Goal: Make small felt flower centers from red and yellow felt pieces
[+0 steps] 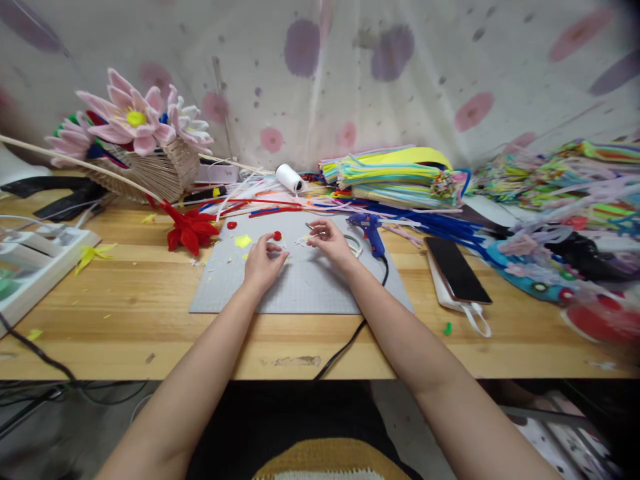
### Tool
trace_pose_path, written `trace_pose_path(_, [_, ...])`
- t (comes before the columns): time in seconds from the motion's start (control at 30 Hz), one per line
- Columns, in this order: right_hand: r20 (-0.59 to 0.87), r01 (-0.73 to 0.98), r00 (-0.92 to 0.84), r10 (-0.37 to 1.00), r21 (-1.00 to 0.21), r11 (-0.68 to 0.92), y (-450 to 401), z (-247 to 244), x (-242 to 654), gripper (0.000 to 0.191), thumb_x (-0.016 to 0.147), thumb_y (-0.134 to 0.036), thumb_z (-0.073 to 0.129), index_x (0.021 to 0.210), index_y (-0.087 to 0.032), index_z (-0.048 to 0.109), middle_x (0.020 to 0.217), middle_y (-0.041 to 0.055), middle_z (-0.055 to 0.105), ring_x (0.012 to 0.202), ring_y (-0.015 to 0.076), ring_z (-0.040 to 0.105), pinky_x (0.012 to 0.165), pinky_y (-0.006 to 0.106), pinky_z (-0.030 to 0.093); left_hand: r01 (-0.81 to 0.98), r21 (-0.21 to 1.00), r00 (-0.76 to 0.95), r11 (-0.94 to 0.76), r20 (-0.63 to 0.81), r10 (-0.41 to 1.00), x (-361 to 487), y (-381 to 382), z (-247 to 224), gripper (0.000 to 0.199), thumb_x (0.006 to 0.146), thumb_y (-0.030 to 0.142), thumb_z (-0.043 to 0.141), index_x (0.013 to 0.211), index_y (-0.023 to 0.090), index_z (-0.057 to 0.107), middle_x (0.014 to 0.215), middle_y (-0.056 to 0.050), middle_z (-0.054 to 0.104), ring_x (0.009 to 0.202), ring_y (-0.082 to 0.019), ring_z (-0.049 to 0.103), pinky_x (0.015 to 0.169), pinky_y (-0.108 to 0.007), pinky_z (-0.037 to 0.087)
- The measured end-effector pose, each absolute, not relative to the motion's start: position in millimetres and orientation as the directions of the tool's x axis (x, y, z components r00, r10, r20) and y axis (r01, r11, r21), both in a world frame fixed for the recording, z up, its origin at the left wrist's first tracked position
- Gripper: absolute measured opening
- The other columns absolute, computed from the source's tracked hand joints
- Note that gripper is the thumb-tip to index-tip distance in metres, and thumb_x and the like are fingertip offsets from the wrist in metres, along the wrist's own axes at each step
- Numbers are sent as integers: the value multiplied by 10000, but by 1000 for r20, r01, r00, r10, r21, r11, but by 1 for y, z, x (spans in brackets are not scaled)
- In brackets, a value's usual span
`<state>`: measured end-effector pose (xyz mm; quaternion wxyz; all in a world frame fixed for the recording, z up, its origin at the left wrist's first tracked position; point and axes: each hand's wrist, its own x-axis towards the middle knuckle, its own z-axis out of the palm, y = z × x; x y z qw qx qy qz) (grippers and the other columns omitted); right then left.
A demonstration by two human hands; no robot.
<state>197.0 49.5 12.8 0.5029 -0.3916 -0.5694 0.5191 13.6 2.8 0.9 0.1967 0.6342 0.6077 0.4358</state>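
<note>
My left hand [263,264] is over the grey cutting mat [300,293], fingers curled and thumb stretched toward them. A small round red piece [277,236] shows just beyond its fingertips, with thin white bits beside it; anything between the fingers is too small to name. To the right, my right hand [330,241] has thumb and fingers drawn together around something small and greyish. Small white strands [303,241] show by its fingertips. Yellow pieces [243,241] and another red piece [231,225] lie on the mat. Right of my right hand is a blue glue gun [369,233].
A red fuzzy flower [189,230] is left of the mat; pink flowers [135,119] fill a woven basket [155,173] behind. Coloured pipe-cleaner bundles [395,177] and a white thread spool [289,179] line the back. A phone [457,270] lies right; a power strip [55,263] left.
</note>
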Motion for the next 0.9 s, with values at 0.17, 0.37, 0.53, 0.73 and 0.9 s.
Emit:
trace_pose_path(0.17, [177,-71,-193,965,-984,166,50,7,191,432,558,-234,652,953,-242,477,815,-37,521,646,95,570,655,280,474,586,778,-223,-227,424,878,9,4,0,359,718,181,588,1065,220,506,997,-56,659,964,-194,560,824,-356,436])
trace_pose_path(0.37, [173,-87,-221,960,-984,157,43,6,176,411,574,-233,641,949,-234,475,802,-46,513,631,82,571,652,269,467,497,811,-74,-307,393,917,17,0,4,288,727,275,626,995,206,548,896,-37,657,810,-148,604,751,-308,466])
trace_pose_path(0.53, [164,-95,-252,954,-985,145,39,6,168,421,561,-231,658,944,-224,482,808,-46,520,613,66,543,642,256,464,548,792,-29,-267,337,941,22,-2,3,102,744,288,605,804,205,613,790,-14,655,667,-127,569,658,-277,448])
trace_pose_path(0.73, [164,-51,-228,960,-986,156,42,12,179,345,587,-248,632,903,-207,499,793,-37,524,620,79,567,622,254,455,550,810,-103,-205,310,945,19,-3,6,86,731,273,587,690,202,613,718,2,644,624,-120,546,630,-264,429])
trace_pose_path(0.9, [164,-36,-249,954,-986,161,39,18,189,269,638,-238,590,889,-204,495,793,-25,523,634,83,565,562,228,449,462,881,-236,-103,234,943,16,0,7,116,721,303,586,689,193,607,680,6,637,590,-116,539,602,-256,423])
